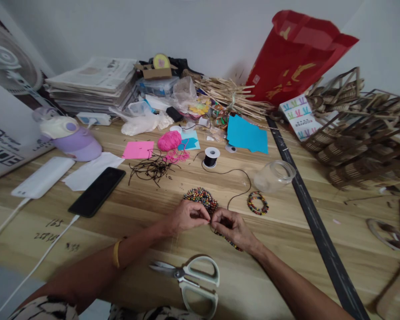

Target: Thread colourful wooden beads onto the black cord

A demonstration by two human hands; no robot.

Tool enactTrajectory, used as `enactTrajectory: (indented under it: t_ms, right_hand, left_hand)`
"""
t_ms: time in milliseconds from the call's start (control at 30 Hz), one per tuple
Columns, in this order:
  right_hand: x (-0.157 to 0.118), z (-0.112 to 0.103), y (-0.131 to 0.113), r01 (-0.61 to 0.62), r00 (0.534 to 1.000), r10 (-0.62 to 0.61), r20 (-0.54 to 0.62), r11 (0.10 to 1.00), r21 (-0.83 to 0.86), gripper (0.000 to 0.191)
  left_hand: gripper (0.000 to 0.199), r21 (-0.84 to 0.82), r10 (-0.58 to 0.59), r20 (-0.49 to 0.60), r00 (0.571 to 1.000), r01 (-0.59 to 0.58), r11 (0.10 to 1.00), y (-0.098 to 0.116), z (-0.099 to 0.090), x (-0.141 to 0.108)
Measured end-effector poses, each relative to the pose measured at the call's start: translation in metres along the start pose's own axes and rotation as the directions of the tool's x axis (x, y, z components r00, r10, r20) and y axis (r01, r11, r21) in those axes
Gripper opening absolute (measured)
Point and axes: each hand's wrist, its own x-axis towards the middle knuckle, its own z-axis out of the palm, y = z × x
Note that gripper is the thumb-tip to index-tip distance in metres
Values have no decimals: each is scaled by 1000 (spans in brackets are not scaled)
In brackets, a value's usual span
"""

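Multicoloured round beads form a bead heap (196, 194) on the wood-grained worktop (120, 253), just beyond two bare hands whose fingertips nearly meet. Thumb and forefinger of the left hand (190, 214) are pinched together; whatever lies between them is too small to tell. The right hand's (231, 226) fingers look closed on the near end of a bead strand (233, 244), which trails out below them towards the wearer. If that pinch loosened, beads could slip off and roll across the smooth, flat wood; a sleeve or wrist brushing the loose heap could scatter it too. Thin black cord (249, 180) curls from a white-rimmed spool (212, 157) and might snag. Right of the heap sits a coiled bead loop (258, 203), near a clear, rounded jar (276, 177). Pale-handled metal scissors (179, 273) lie closest to the wearer.
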Motion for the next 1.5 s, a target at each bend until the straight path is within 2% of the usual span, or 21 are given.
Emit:
enactTrajectory:
  t_ms: [400, 733, 833, 1067, 1233, 1333, 1500]
  right_hand:
    - [0, 0, -1, 1, 1000, -1, 0, 1000, -4, 27]
    - [0, 1, -1, -34, 999, 34, 6, 998, 56, 28]
    - [0, 0, -2, -26, 1000, 26, 12, 998, 60, 27]
    - [1, -1, -1, 23, 999, -24, 32, 999, 26, 21]
    - [1, -5, -6, 97, 994, -92, 53, 991, -90, 11]
    - [2, -7, -7, 122, 990, -115, 77, 987, -101, 18]
    - [2, -8, -5, 66, 996, -63, 69, 997, -35, 42]
  left_hand:
    - [13, 11, -28, 24, 999, 27, 1000, -2, 2, -1]
    - [16, -108, -61, -2, 998, 61, 992, -2, 3, 0]
    - [17, -83, -71, -6, 997, 70, 994, 0, 3, 0]
    - [14, 94, -23, -12, 1000, 24, 995, 9, 2, -2]
    - [18, 68, 9, 11, 1000, -10, 998, 11, -8, -2]
    - [21, -14, 14, 68, 998, -13, 1000, 8, -16, -1]
    - [25, -69, 35, 166, 985, -23, 997, 10, -20, -4]
